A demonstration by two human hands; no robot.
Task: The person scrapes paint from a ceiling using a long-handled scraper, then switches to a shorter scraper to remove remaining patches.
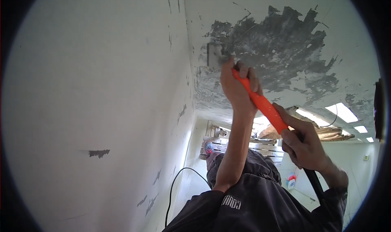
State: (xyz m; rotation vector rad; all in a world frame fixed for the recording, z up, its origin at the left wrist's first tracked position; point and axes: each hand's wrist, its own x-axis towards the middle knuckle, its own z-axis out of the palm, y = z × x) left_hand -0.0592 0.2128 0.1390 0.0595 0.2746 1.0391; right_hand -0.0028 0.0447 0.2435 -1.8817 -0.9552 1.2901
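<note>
A long-handled scraper with an orange grip (266, 107) runs diagonally between my hands. Its flat grey blade (214, 55) meets the painted surface at the left edge of a large grey patch (281, 40), where the white coat is off in ragged shapes. My left hand (240, 83) is wrapped round the upper part of the grip, close behind the blade. Lower down, my right hand (303, 140) closes round the other end of the orange grip. A black shaft (313, 185) shows below that hand, beside my right sleeve.
To the left stands a white wall (102, 81) with small chipped spots (99, 153). A black cable (171, 191) curves up beside my dark shirt. Wooden planks (269, 150) and crumpled brown sheeting (271, 133) lie beyond my body. A red and white item (291, 181) sits at lower right.
</note>
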